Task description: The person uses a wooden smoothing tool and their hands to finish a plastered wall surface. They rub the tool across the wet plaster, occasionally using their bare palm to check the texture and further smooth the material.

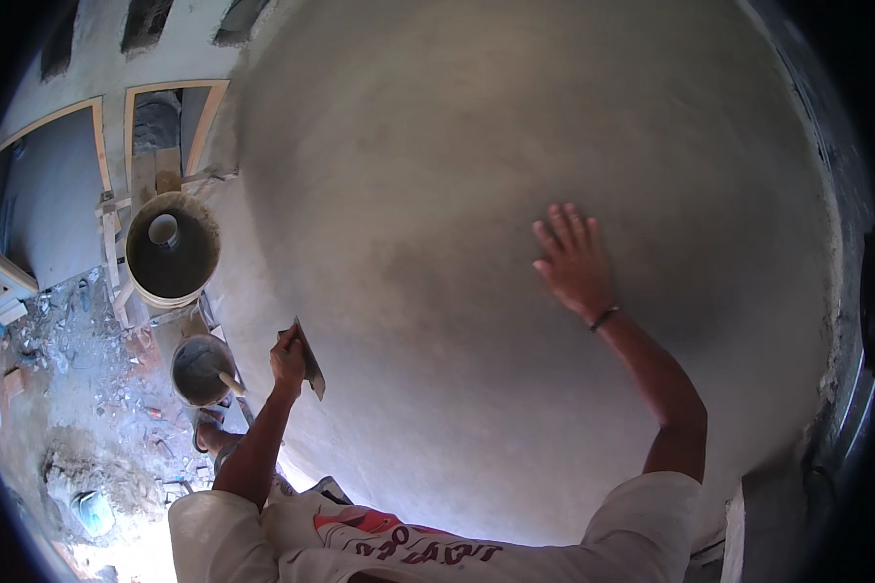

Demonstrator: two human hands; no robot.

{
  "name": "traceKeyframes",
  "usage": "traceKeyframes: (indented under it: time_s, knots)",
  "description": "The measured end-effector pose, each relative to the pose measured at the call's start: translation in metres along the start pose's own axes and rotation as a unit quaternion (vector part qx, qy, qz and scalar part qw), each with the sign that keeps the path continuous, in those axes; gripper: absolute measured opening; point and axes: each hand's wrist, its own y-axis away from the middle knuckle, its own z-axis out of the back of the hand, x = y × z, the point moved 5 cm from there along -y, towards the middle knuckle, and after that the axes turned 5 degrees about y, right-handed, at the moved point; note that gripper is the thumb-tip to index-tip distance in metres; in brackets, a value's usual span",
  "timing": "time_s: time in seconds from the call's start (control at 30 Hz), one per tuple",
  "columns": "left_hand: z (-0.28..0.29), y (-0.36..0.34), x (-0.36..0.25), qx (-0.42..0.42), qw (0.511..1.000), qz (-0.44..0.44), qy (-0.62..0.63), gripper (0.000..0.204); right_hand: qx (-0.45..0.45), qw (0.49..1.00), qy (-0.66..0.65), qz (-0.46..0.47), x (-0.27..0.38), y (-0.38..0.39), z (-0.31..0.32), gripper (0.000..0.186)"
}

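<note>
A broad grey plastered wall (437,185) fills the middle and right of the view. My right hand (576,262) lies against its surface, fingers stretched out and palm toward the wall; a dark band circles the wrist. My left hand (287,361) is closed round the grip of a plastering trowel (310,361), at the wall's left side. The trowel's thin flat blade stands edge-on to the view, so its face is mostly hidden. Darker, damp-looking patches show in the plaster around and below my right hand.
Left of the wall stands a large bucket (138,277) with a small white cup (163,229) inside. Below it a smaller pan (200,371) holds grey mix and a handled tool (231,383). Rubble (97,360) covers the floor; wooden door frames (102,146) stand beyond.
</note>
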Motion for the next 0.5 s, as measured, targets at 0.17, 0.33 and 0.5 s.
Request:
traceKeyframes:
  time_s: [0.17, 0.33, 0.5]
  knots:
    - [-0.021, -0.007, -0.019, 0.017, 1.0, -0.007, 0.011, 0.038, 0.041, 0.971, 0.174, -0.156, -0.12, 0.026, 0.07, 0.065]
    - [-0.062, 0.005, -0.021, 0.056, 0.996, 0.011, 0.074, 0.038, -0.038, 0.945, 0.244, -0.215, -0.172, 0.046, 0.093, 0.064]
    - [-0.087, 0.024, -0.011, 0.103, 0.99, 0.049, 0.08, 0.037, 0.041, 0.969, 0.182, -0.165, -0.104, 0.043, 0.07, 0.067]
